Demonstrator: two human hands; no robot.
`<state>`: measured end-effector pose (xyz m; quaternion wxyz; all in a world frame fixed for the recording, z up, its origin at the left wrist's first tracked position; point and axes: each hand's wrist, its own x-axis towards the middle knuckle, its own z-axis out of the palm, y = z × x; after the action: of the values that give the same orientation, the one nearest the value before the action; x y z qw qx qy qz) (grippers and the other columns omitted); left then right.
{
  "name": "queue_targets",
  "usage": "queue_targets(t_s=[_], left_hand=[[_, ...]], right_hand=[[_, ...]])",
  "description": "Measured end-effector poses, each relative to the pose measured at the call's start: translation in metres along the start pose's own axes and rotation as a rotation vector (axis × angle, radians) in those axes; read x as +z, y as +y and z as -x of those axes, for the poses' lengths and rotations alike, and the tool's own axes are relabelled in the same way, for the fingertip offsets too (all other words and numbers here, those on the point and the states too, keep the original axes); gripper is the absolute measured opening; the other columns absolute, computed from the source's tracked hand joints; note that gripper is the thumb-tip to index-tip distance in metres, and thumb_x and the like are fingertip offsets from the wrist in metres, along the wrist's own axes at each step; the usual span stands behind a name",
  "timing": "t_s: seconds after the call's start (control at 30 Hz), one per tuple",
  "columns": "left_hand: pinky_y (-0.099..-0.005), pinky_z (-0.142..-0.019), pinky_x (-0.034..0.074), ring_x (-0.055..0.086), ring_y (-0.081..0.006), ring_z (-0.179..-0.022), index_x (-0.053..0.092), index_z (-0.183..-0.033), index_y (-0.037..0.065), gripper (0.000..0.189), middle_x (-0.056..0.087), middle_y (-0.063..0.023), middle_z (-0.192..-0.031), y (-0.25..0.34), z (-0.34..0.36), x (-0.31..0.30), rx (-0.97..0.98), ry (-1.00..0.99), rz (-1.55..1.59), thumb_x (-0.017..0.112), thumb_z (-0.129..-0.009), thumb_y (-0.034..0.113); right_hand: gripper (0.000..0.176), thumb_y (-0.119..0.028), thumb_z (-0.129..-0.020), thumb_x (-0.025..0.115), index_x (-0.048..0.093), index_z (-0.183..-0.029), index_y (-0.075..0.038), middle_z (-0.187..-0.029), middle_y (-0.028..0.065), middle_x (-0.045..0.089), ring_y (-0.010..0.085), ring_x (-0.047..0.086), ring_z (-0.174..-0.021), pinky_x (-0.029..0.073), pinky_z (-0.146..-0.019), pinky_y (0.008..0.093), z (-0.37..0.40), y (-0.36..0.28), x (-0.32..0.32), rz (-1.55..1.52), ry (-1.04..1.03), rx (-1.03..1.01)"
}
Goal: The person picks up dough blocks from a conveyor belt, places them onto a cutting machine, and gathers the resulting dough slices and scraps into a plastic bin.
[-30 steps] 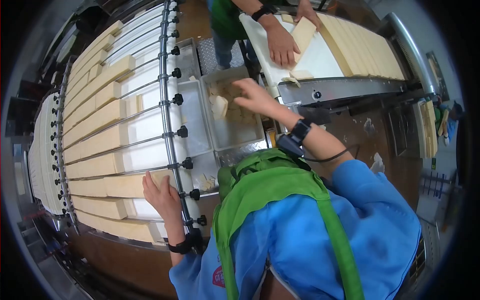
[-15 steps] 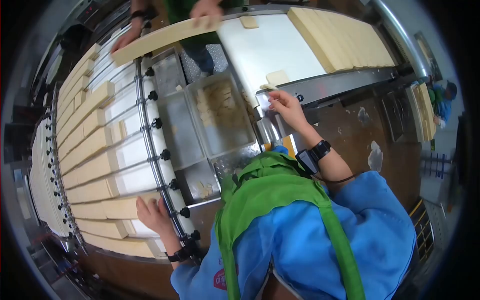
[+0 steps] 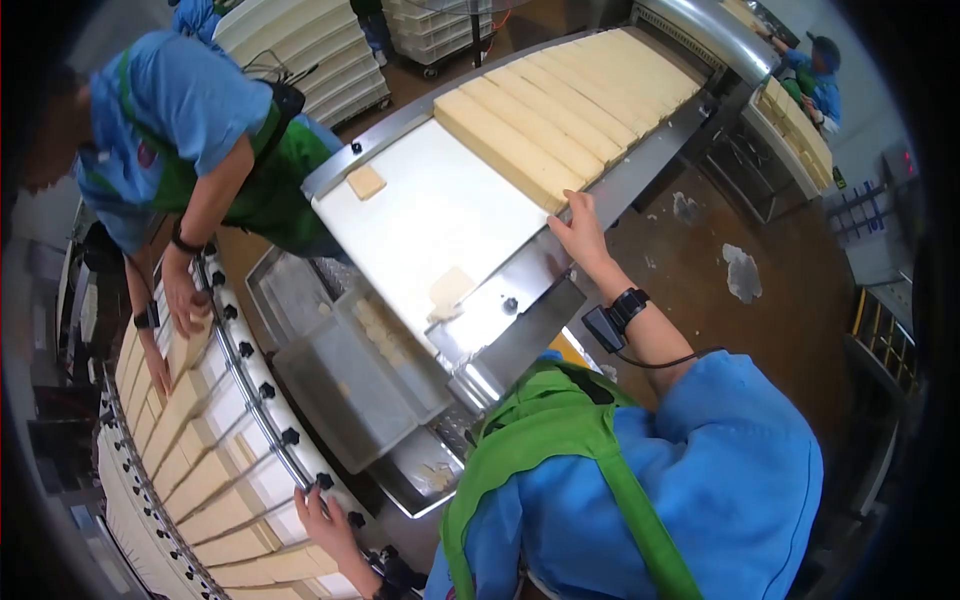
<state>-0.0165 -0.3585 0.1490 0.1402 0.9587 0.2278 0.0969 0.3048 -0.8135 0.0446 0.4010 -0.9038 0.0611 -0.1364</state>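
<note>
My right hand (image 3: 578, 228) touches the near end of the first pale strip (image 3: 505, 152) in a row of strips on the white belt (image 3: 425, 215), its fingers apart. My left hand (image 3: 325, 522) has its fingers spread beside the metal rail (image 3: 262, 408) of the left conveyor, with nothing in it. Long pale strips (image 3: 215, 500) lie in lanes on that conveyor. A small square piece (image 3: 366, 182) and a thin scrap (image 3: 452, 287) rest on the white belt.
A co-worker (image 3: 190, 130) leans over the left conveyor, both hands at a strip. Grey bins (image 3: 345, 390) with scraps stand between the conveyors. Another person (image 3: 815, 80) is at the far right. White stacked trays (image 3: 300, 50) stand behind.
The view has turned toward the right belt. My right hand has moved from the belt's end to the strips. The co-worker's strip has gone down onto the left conveyor.
</note>
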Motion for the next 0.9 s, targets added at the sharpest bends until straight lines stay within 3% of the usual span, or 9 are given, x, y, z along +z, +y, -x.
queue_targets(t_s=[0.07,0.1,0.2,0.3,0.43,0.6,0.63,0.7,0.9], left_hand=[[-0.0383,-0.092,0.037,0.047,-0.0359,-0.109,0.056,-0.105,0.001,0.028,0.047,-0.0211,-0.121,0.054,-0.052,0.032,0.116,-0.034,0.155,0.058,-0.079,0.01],[-0.0375,-0.091,0.038,0.047,-0.0351,-0.109,0.055,-0.106,0.001,0.029,0.048,-0.0201,-0.12,0.087,-0.078,0.047,0.227,-0.039,0.192,0.058,-0.079,0.01],[-0.0361,-0.093,0.037,0.048,-0.033,-0.11,0.052,-0.112,-0.001,0.035,0.049,-0.0203,-0.119,0.171,-0.15,0.124,0.443,-0.066,0.303,0.057,-0.08,0.012],[-0.0374,-0.096,0.034,0.043,-0.0353,-0.114,0.044,-0.119,-0.004,0.042,0.046,-0.0224,-0.121,0.271,-0.224,0.205,0.604,-0.1,0.489,0.054,-0.083,0.013],[-0.0407,-0.099,0.031,0.038,-0.0375,-0.117,0.037,-0.122,-0.007,0.05,0.04,-0.026,-0.124,0.379,-0.325,0.301,0.802,-0.074,0.353,0.053,-0.08,0.014],[-0.0417,-0.091,0.036,0.041,-0.0326,-0.109,0.042,-0.115,-0.002,0.043,0.046,-0.0185,-0.113,0.46,-0.401,0.343,0.688,-0.105,0.112,0.053,-0.075,0.01],[-0.0433,-0.092,0.035,0.041,-0.0303,-0.11,0.043,-0.116,0.0,0.048,0.046,-0.0154,-0.114,0.466,-0.407,0.34,0.634,-0.235,0.073,0.056,-0.073,0.017],[-0.0442,-0.092,0.035,0.041,-0.0298,-0.11,0.046,-0.116,0.002,0.052,0.047,-0.0137,-0.115,0.473,-0.409,0.34,0.533,-0.253,0.052,0.058,-0.07,0.022],[-0.0439,-0.09,0.036,0.042,-0.0303,-0.108,0.053,-0.11,0.005,0.06,0.049,-0.0133,-0.112,0.429,-0.4,0.301,0.328,-0.364,-0.052,0.062,-0.059,0.034]], right_hand=[[0.056,-0.025,-0.072,0.064,0.043,-0.113,0.006,-0.11,0.022,0.041,0.0346,0.054,-0.085,0.046,-0.073,0.038,-0.027,0.03,0.01,0.24,0.064,-0.021],[0.066,-0.033,-0.068,0.069,0.041,-0.111,0.008,-0.109,0.0242,0.039,0.04,0.051,-0.092,0.045,-0.076,0.042,-0.041,0.027,0.005,0.225,-0.054,0.082],[0.07,-0.038,-0.066,0.071,0.041,-0.11,0.007,-0.11,0.022,0.038,0.0383,0.049,-0.094,0.044,-0.079,0.0416,-0.068,0.027,0.01,0.306,-0.169,0.148],[0.068,-0.036,-0.063,0.073,0.042,-0.104,0.008,-0.101,0.0205,0.042,0.0379,0.054,-0.086,0.047,-0.072,0.0418,-0.072,0.019,0.012,0.374,-0.19,0.104],[0.064,-0.033,-0.063,0.073,0.042,-0.101,0.008,-0.095,0.0194,0.044,0.0361,0.056,-0.08,0.048,-0.066,0.0406,-0.072,0.018,0.008,0.36,-0.204,0.036],[0.063,-0.031,-0.062,0.074,0.042,-0.101,0.007,-0.095,0.0191,0.043,0.0348,0.056,-0.077,0.048,-0.064,0.0394,-0.071,0.015,0.003,0.315,-0.215,0.006],[0.064,-0.031,-0.062,0.074,0.042,-0.102,0.007,-0.095,0.0191,0.043,0.0346,0.056,-0.077,0.049,-0.064,0.0393,-0.071,0.015,0.003,0.302,-0.223,-0.001],[0.065,-0.031,-0.061,0.074,0.041,-0.103,0.007,-0.097,0.0196,0.043,0.0351,0.055,-0.078,0.048,-0.065,0.0398,-0.07,0.015,0.004,0.297,-0.196,-0.006],[0.064,-0.032,-0.061,0.074,0.043,-0.103,0.006,-0.106,0.0238,0.043,0.0387,0.051,-0.086,0.046,-0.073,0.0414,-0.067,0.01,0.008,0.347,-0.337,-0.071]])
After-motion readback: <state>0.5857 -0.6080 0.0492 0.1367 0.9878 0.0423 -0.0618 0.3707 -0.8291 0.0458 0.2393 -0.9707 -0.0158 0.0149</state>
